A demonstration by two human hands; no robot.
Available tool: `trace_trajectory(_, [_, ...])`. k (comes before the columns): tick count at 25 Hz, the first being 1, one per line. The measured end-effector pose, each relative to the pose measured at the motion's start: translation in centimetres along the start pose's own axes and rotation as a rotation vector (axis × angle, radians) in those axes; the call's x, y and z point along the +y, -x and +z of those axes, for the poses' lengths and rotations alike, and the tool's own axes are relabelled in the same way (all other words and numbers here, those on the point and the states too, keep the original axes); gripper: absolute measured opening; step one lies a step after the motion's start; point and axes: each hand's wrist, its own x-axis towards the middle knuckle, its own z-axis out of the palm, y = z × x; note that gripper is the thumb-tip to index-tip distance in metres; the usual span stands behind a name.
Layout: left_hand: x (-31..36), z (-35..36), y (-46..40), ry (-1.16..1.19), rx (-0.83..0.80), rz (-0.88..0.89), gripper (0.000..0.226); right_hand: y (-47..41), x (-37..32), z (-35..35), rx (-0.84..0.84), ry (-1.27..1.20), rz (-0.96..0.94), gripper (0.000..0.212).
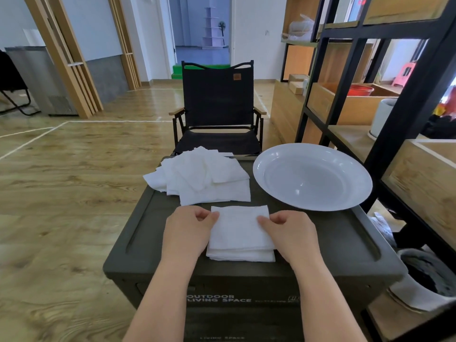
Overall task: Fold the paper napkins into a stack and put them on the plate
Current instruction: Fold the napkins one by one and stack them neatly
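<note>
A small stack of folded white napkins lies near the front of the dark box lid. My left hand pinches the top napkin at its left edge with curled fingers. My right hand pinches the same napkin at its right side. Behind the stack, a loose pile of unfolded napkins spreads over the lid's far left part. A large white plate with nothing on it sits at the far right of the lid.
A black folding chair stands just beyond the box. A black metal and wood shelf rises close on the right. A white bin with dark cloth sits by the box's right side. Wooden floor lies to the left.
</note>
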Motion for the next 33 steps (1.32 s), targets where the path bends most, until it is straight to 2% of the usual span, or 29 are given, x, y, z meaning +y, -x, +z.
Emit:
trace_trajectory(6, [-0.5,0.7,-0.2,-0.166,0.04,-0.004,0.016,0.4,-0.1,0.8,0.074,0.233,-0.031,0.027])
trace_trajectory(15, [-0.8,0.4,-0.5,-0.253,-0.043,-0.063,0.022,0.4,0.0,1.2,0.081,0.251,0.043,0.022])
trace_trajectory(17, [-0.6,0.6,-0.6,-0.278,0.0,0.042,0.02,0.5,0.1,1.1,0.085,0.249,0.036,0.022])
trace_trajectory(21, [1.4,1.6,-4.5,-0.353,0.263,0.342,0.005,0.0,-0.3,0.9,0.07,0.151,-0.003,0.023])
trace_trajectory(25, [2.9,4.0,-8.5,-0.672,0.215,0.539,0.032,-0.3,-0.1,0.7,0.074,0.041,-0.025,0.02])
trace_trajectory(29, [2.4,4.5,-10.2,-0.791,0.237,0.598,0.023,-0.7,0.3,0.5,0.084,-0.008,-0.054,0.023])
trace_trajectory(33, [3.7,3.0,-9.3,-0.666,0.261,0.603,0.025,-0.7,0.2,0.3,0.084,-0.078,-0.048,0.025])
